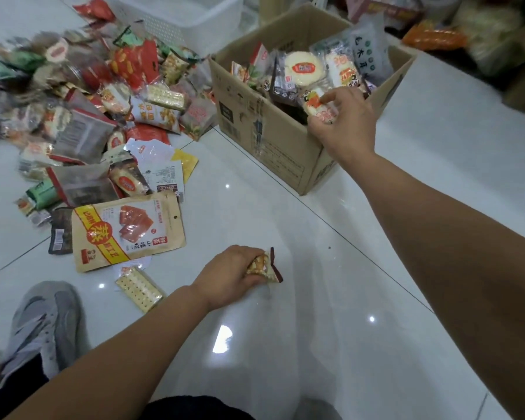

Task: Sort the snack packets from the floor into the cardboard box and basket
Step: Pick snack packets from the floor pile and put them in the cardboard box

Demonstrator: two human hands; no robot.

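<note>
An open cardboard box [264,128] stands on the floor at upper centre, partly filled with snack packets. My right hand [346,122] reaches over its near corner and pinches a small round rice-cracker packet [319,109] above the box's inside. My left hand [228,275] is low over the floor at centre and grips a small nut-bar packet [267,266] with a dark red end. A big pile of mixed snack packets [88,110] covers the floor at left. A white slotted basket [179,16] stands behind the pile at the top.
A large beige hawthorn-snack pouch [128,231] and a cracker packet [140,289] lie near my left hand. My grey shoe [43,325] is at lower left. More packets and boxes [437,34] crowd the upper right. Glossy white floor tiles [315,298] spread between my arms.
</note>
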